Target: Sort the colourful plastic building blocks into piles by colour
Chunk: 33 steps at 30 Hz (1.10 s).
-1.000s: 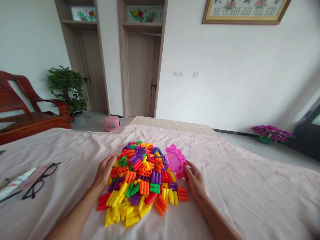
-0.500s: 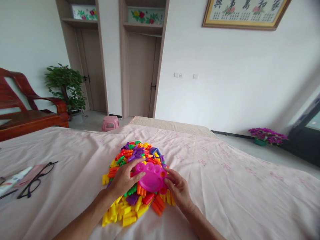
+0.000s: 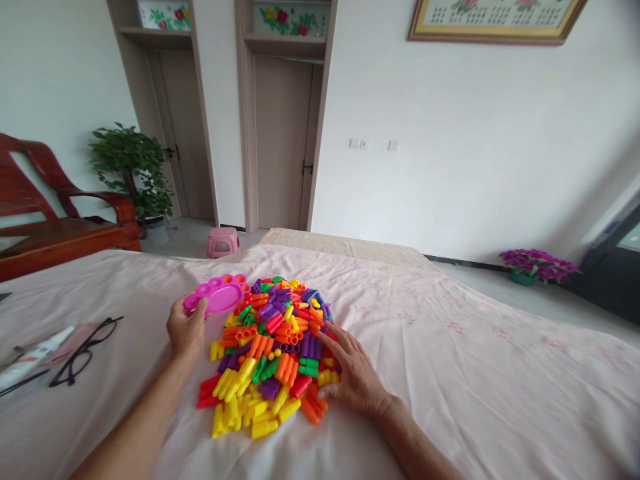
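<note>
A heap of small plastic tube blocks (image 3: 273,350) in yellow, orange, purple, green and red lies on the pink bedsheet (image 3: 450,373). My left hand (image 3: 186,330) grips the near edge of a pink paw-shaped plastic tray (image 3: 219,297), held just left of the heap and low over the sheet. My right hand (image 3: 353,373) lies flat with fingers spread on the heap's right side, touching the blocks.
Black glasses (image 3: 83,353) and a white tube (image 3: 30,360) lie on the sheet at the left. Beyond the bed are a red wooden chair (image 3: 55,220), a potted plant (image 3: 131,170), a pink stool (image 3: 223,241), doors and purple flowers (image 3: 537,265).
The pink tray went from the right of the heap, across its top in both hands, to the left side in my left hand alone. My right hand dropped onto the blocks.
</note>
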Each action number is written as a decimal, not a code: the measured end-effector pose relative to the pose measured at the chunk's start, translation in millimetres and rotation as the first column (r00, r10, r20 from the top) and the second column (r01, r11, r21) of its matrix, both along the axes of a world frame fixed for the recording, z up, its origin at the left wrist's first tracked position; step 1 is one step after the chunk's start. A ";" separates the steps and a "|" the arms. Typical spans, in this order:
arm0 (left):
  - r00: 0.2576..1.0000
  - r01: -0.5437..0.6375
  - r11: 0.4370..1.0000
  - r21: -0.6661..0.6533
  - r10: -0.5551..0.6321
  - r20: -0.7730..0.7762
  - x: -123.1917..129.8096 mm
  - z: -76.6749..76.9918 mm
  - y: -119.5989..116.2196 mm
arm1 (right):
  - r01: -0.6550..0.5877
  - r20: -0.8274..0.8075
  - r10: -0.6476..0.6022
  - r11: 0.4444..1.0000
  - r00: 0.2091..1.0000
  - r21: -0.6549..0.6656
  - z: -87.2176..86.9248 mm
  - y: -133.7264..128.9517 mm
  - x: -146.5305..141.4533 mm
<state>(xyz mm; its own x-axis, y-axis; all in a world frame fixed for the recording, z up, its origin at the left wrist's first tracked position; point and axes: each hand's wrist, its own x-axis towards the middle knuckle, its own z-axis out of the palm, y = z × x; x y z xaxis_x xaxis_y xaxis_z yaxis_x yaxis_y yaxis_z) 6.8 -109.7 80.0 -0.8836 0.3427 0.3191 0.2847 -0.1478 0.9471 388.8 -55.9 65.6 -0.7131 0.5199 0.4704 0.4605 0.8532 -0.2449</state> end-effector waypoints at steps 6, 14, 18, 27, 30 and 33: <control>0.995 0.019 0.961 -0.274 -0.044 -0.084 -22.9 -20.1 -0.1 | 0.070 -0.061 -0.073 0.996 0.995 -0.048 -0.6 1.2 -5.2; 0.555 0.185 0.867 -0.462 -0.481 -0.679 36.1 2.7 -46.2 | -0.045 0.105 0.044 0.999 0.993 0.001 8.2 -14.4 4.1; 0.039 0.219 0.714 -0.665 -0.687 -0.726 88.6 -2.4 -92.9 | -0.045 0.121 0.042 0.999 0.992 0.021 3.1 -20.1 -2.6; -0.043 0.146 0.769 -0.622 -0.623 -0.781 107.0 -12.3 -79.1 | -0.035 0.043 0.032 0.997 0.999 0.065 1.6 -14.1 -13.1; -0.015 0.135 0.785 -0.604 -0.608 -0.794 107.2 -9.0 -69.3 | -0.062 0.036 0.060 0.996 0.998 0.062 3.2 -4.9 -14.4; 0.043 0.113 0.811 -0.574 -0.581 -0.813 106.3 -4.3 -55.9 | -0.084 0.012 0.083 0.994 0.996 0.069 5.0 8.1 -17.5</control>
